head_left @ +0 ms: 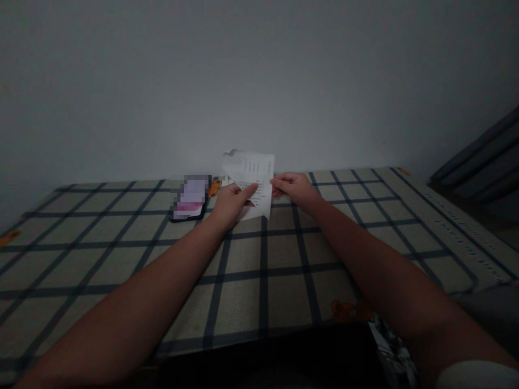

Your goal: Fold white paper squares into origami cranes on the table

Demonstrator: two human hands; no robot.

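A white sheet of paper with printed lines of text is held up over the table, its upper left corner curled or creased. My left hand grips it from the left, thumb lying across the printed side and the other fingers mostly hidden by the paper. At the paper's right edge, my right hand pinches it between thumb and fingers. Just left of my left hand lies a phone in a dark case, its lit screen blurred out.
A checked cloth with dark blue lines and orange figures covers the table. Behind the table rises a plain grey wall. Dark folded fabric hangs at the far right, beyond the cloth's lettered edge.
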